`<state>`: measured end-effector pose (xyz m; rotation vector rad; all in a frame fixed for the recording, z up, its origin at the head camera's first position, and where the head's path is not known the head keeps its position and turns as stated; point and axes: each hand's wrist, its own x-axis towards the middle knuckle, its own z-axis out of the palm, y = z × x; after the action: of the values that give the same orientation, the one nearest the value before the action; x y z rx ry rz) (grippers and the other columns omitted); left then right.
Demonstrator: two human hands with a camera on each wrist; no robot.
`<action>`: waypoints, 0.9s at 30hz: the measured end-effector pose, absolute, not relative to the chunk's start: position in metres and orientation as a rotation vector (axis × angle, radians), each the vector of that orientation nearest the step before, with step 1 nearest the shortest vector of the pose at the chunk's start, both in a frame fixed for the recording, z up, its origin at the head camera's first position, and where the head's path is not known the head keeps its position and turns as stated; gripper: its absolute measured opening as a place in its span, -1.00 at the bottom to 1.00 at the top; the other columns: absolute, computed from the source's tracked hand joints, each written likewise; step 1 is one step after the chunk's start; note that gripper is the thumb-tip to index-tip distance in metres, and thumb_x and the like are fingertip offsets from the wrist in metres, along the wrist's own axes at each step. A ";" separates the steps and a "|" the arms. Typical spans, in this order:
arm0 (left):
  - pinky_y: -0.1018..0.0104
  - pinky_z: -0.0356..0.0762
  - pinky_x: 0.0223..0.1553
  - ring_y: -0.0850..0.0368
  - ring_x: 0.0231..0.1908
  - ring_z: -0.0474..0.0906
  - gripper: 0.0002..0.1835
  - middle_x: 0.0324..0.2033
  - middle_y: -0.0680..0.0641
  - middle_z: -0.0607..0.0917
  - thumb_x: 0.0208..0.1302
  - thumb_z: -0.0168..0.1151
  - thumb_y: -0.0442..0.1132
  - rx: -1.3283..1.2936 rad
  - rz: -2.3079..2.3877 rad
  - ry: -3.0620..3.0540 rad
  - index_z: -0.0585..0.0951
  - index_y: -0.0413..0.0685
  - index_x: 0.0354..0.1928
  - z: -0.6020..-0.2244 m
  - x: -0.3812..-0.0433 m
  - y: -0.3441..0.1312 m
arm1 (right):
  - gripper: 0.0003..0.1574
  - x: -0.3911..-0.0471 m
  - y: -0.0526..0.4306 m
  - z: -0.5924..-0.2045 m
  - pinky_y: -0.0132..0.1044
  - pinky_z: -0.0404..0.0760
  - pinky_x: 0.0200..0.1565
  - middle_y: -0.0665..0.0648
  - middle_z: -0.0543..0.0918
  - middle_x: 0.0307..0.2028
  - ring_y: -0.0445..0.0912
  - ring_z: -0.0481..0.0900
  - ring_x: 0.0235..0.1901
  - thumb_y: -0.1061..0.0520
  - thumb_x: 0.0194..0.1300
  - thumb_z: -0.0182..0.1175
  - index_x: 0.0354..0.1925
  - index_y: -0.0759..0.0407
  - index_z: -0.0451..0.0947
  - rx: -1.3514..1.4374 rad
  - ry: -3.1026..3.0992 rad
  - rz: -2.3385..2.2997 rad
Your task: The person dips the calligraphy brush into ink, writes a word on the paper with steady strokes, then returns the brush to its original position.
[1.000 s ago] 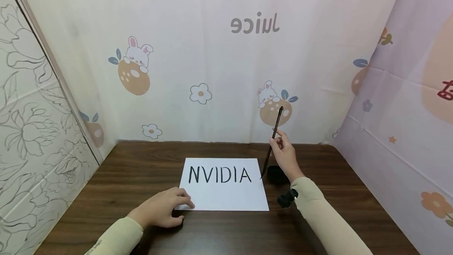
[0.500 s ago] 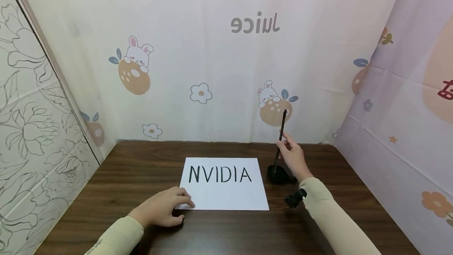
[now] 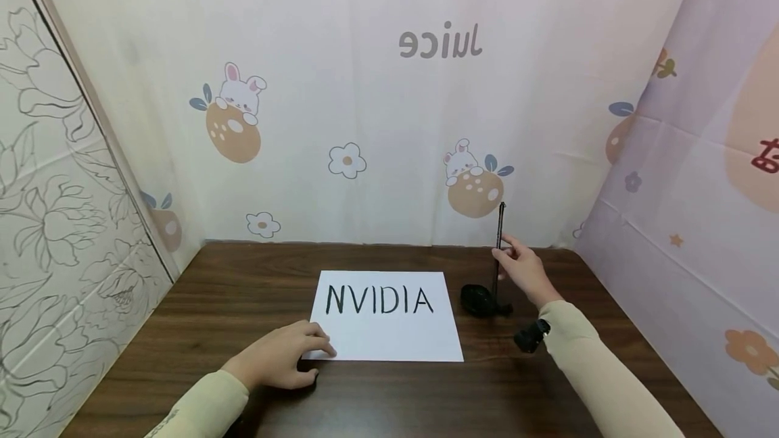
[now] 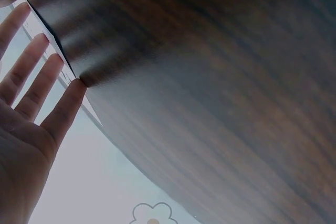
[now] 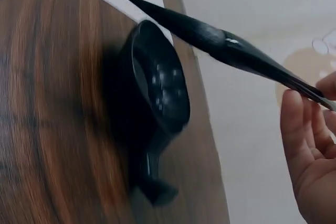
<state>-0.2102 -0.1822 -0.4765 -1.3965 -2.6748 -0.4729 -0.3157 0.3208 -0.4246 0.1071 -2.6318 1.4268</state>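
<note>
My right hand (image 3: 525,269) pinches a black calligraphy brush (image 3: 500,225) by its handle, holding it nearly upright. In the right wrist view, the dark, pointed bristles of the brush (image 5: 210,38) show above a shiny black dish (image 5: 177,90) with a short knob-like handle. In the head view this dish (image 3: 477,299) stands just right of the paper, and the brush's lower end overlaps its handle side. A white sheet of paper (image 3: 389,342) bears "NVIDIA" in black brush letters. My left hand (image 3: 282,355) rests fingers spread at the sheet's lower left corner.
Under everything lies a dark brown wooden table (image 3: 377,401). A pale patterned curtain (image 3: 395,120) closes off its back edge, with further printed hangings along the left and right sides. A black wrist camera (image 3: 531,336) sits below my right hand.
The brush went from the paper's right edge over to the dish, then to the dish's right side, growing more upright as my right hand moved right and lower. My left hand stayed in place.
</note>
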 end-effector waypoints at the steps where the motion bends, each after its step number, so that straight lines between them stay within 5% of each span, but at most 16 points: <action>1: 0.26 0.55 -0.09 0.23 -0.07 0.53 -0.65 -0.04 0.15 0.58 0.11 0.36 -0.20 -1.396 -0.472 -2.673 0.71 0.23 -0.01 -0.477 -0.210 -0.182 | -0.18 -0.316 0.324 -0.425 0.00 0.66 -0.17 0.30 0.50 -0.12 0.08 0.64 -0.38 -0.07 0.52 0.08 0.54 0.25 0.09 0.118 -2.651 1.439; 16: 0.29 0.55 -0.10 0.24 -0.09 0.52 -0.65 -0.05 0.16 0.58 0.10 0.37 -0.19 -1.397 -0.463 -2.654 0.71 0.23 -0.02 -0.477 -0.211 -0.182 | -0.25 -0.317 0.345 -0.444 0.03 0.67 -0.16 0.25 0.53 -0.26 0.10 0.61 -0.29 0.06 0.51 0.07 0.44 0.45 0.11 0.062 -2.792 1.511; 27: 0.30 0.55 -0.11 0.25 -0.09 0.52 -0.65 -0.05 0.16 0.58 0.10 0.36 -0.18 -1.394 -0.481 -2.664 0.71 0.25 -0.02 -0.479 -0.212 -0.182 | -0.23 -0.315 0.347 -0.454 -0.06 0.66 -0.15 0.41 0.56 -0.05 0.04 0.64 -0.21 0.08 0.52 0.01 0.41 0.57 0.05 0.010 -2.997 1.454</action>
<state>-0.2115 -0.1824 -0.4791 -1.3936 -2.6638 -0.4808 -0.3150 0.3474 -0.4538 0.0101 -2.9970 1.4537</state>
